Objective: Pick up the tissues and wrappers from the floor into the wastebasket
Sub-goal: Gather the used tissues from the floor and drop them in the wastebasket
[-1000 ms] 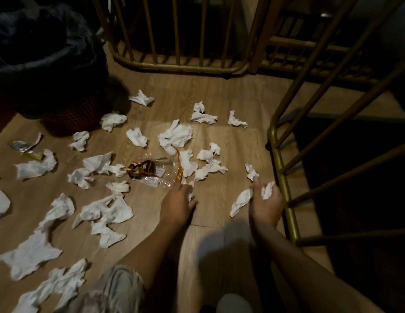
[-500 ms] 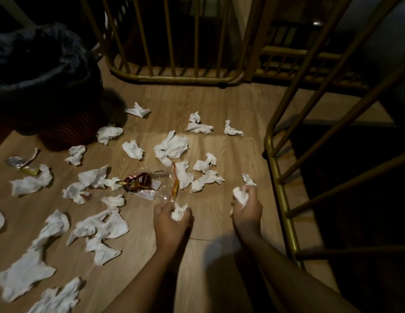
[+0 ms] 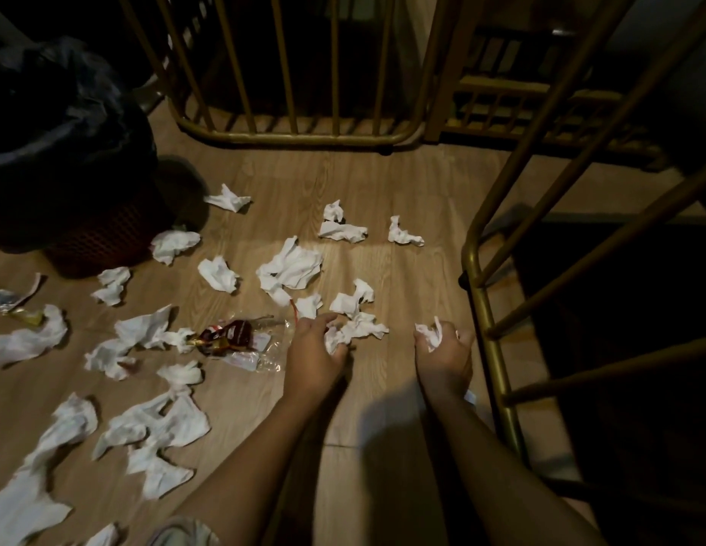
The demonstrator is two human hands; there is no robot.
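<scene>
Inside each hand now sits a crumpled tissue that a second ago lay loose on the floor point(image 3: 402, 183). The left hand point(image 3: 313, 350) has curled round a white wad point(image 3: 333, 340) and reaches into the next cluster of tissues point(image 3: 361, 327) just ahead of its fingers. The right hand point(image 3: 444, 354) has gathered the two scraps beside it into one clenched tissue point(image 3: 432, 334). Left of the left hand, touching distance away, lies the clear wrapper point(image 3: 241, 340), untouched. Far off to the upper left stands the wastebasket point(image 3: 67, 159). Nothing has been dropped in it at this moment; most of the litter lies scattered between hands and basket.
</scene>
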